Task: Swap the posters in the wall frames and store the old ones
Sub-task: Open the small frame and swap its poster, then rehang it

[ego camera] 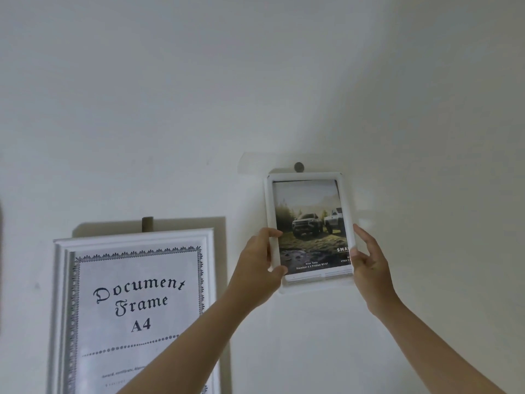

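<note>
A small white frame point(305, 176) hangs on the wall under a round hook point(299, 166). Inside it is a poster point(309, 223) of two off-road trucks in a misty field. My left hand point(260, 257) grips the frame's lower left edge, thumb across the front. My right hand point(366, 257) holds the lower right edge, fingers partly spread along the side. To the lower left hangs a larger white ornate frame point(64, 280) with a sheet point(139, 305) reading "Document Frame A4"; my left forearm crosses its lower right corner.
A brown hanger tab point(147, 224) sticks up behind the large frame. A clear tape patch point(255, 163) shows on the white wall point(255, 81) above the small frame. A dark edge point(1, 223) shows at far left.
</note>
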Available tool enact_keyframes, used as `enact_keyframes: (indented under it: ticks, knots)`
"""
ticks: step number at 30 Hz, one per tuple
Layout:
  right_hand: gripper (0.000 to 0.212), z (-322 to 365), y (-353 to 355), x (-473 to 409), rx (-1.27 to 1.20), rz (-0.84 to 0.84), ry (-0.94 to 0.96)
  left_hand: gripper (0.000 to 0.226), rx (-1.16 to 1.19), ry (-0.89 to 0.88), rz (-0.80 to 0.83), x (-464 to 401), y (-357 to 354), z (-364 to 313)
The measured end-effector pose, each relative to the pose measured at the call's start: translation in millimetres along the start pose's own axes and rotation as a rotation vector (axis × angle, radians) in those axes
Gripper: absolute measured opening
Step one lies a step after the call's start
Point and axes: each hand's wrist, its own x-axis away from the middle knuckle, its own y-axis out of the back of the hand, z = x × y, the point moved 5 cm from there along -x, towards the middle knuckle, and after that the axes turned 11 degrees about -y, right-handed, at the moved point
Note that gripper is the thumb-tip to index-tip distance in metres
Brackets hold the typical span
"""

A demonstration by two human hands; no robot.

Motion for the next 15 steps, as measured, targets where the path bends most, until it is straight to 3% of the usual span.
enact_keyframes:
  ticks: [15]
  knots:
    - [0.035, -22.3, -1.0, 5.5, 0.130, -0.108, 0.030, 0.056, -0.288, -0.104, -0.180, 16.5, -4.0, -11.1]
